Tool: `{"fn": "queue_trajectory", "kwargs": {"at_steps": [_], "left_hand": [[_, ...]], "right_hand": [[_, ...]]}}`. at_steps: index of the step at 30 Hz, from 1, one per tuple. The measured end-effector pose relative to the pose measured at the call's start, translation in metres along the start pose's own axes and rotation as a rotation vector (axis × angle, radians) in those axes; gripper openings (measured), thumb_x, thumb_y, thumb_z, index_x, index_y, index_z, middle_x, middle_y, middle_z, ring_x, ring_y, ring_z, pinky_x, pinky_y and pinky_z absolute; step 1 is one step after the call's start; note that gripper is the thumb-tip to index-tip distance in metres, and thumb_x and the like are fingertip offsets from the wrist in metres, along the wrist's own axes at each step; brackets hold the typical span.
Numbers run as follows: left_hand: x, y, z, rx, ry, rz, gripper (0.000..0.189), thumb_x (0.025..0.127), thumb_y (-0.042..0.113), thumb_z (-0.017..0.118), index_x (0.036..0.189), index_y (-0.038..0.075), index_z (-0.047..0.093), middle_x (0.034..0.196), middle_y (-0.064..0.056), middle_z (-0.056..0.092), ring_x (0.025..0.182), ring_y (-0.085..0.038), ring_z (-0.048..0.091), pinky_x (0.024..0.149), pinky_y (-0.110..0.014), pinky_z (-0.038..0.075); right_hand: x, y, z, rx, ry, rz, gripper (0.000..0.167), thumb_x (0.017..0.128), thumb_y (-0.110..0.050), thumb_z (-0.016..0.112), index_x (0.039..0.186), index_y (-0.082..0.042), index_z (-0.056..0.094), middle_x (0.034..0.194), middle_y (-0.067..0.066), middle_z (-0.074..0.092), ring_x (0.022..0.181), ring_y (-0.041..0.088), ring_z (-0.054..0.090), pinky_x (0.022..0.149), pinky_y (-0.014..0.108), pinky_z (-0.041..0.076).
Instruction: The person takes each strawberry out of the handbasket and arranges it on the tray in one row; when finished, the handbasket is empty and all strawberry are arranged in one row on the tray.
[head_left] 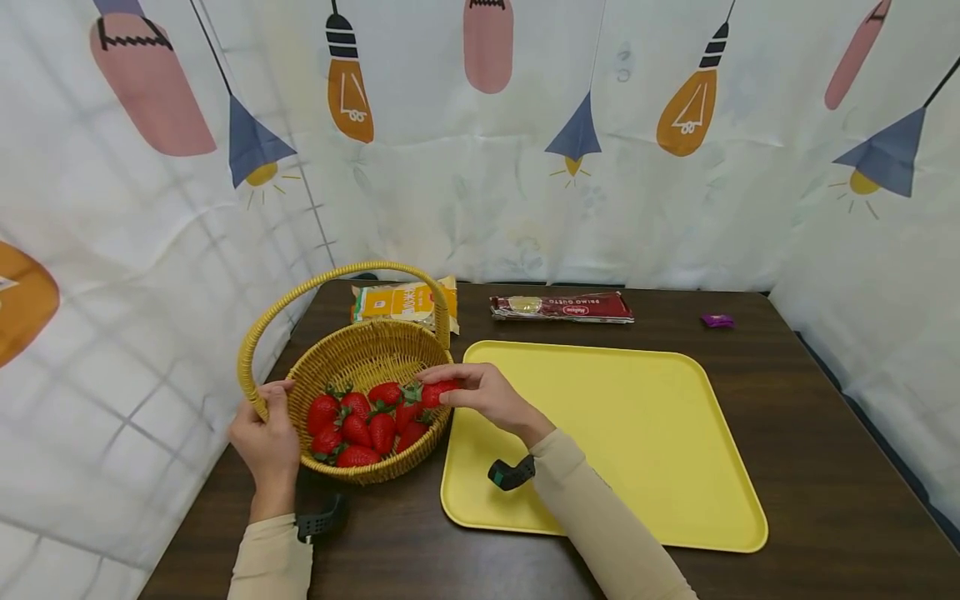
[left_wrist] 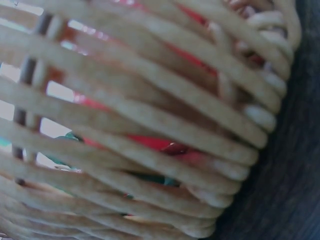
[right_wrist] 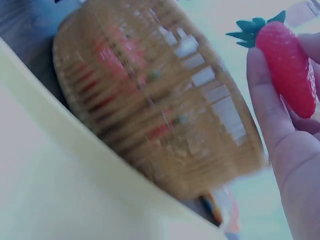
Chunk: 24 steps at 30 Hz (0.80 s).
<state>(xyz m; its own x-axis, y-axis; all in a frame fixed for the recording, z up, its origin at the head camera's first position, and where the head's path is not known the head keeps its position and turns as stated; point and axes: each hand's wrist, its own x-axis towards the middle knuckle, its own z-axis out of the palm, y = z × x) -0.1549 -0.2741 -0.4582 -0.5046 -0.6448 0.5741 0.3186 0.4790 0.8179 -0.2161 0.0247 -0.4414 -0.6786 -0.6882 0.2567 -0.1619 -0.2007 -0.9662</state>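
Observation:
A yellow wicker basket (head_left: 367, 476) with a tall arched handle (head_left: 337, 272) stands on the left of the table, several red strawberries (head_left: 356, 430) with green leaves inside. My left hand (head_left: 266, 437) grips its left side where the handle meets the rim. Over the basket's right rim, my right hand (head_left: 487, 400) pinches one strawberry (right_wrist: 287, 67) between thumb and fingers, its leaves pointing away from the palm in the right wrist view. Close up, the left wrist view shows the woven wall (left_wrist: 125, 105), with red glimpsed through its gaps.
A yellow tray (head_left: 600, 442) lies right of the basket, under my right forearm. Behind are an orange-and-yellow packet (head_left: 405, 302), a long maroon packet (head_left: 562, 307) and a small purple wrapped piece (head_left: 717, 321). A printed curtain (head_left: 465, 208) borders the dark table (head_left: 817, 467).

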Motion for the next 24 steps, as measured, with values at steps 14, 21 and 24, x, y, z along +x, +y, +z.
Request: {"fn": "queue_trajectory", "kwargs": {"at_steps": [14,21,24], "left_hand": [[-0.001,0.002,0.001,-0.018,0.002,0.0,0.033,0.098,0.02,0.057,0.085,-0.006,0.073,0.084,-0.015,0.073,0.079,0.0,0.062,0.07,-0.016,0.041],[0.001,0.001,0.0,-0.012,-0.001,0.01,0.035,0.098,0.022,0.057,0.085,-0.006,0.073,0.083,-0.013,0.073,0.079,0.001,0.062,0.07,-0.016,0.041],[0.0,0.001,0.0,-0.021,-0.004,0.011,0.035,0.098,0.021,0.058,0.084,-0.008,0.072,0.083,-0.014,0.073,0.08,0.0,0.063,0.072,-0.016,0.042]], "right_hand": [[-0.021,0.017,-0.057,0.028,0.213,0.096,0.037,0.09,0.001,0.064,0.126,0.008,0.057,0.125,0.021,0.059,0.099,0.023,0.067,0.089,0.052,0.049],[-0.018,0.036,-0.066,-0.176,0.369,0.197,0.031,0.09,-0.004,0.065,0.121,-0.001,0.065,0.124,0.013,0.062,0.102,0.021,0.061,0.085,0.029,0.052],[-0.017,0.04,-0.066,-0.259,0.415,0.229,0.029,0.089,-0.003,0.066,0.117,-0.003,0.069,0.121,0.01,0.065,0.103,0.021,0.06,0.084,0.027,0.049]]}}
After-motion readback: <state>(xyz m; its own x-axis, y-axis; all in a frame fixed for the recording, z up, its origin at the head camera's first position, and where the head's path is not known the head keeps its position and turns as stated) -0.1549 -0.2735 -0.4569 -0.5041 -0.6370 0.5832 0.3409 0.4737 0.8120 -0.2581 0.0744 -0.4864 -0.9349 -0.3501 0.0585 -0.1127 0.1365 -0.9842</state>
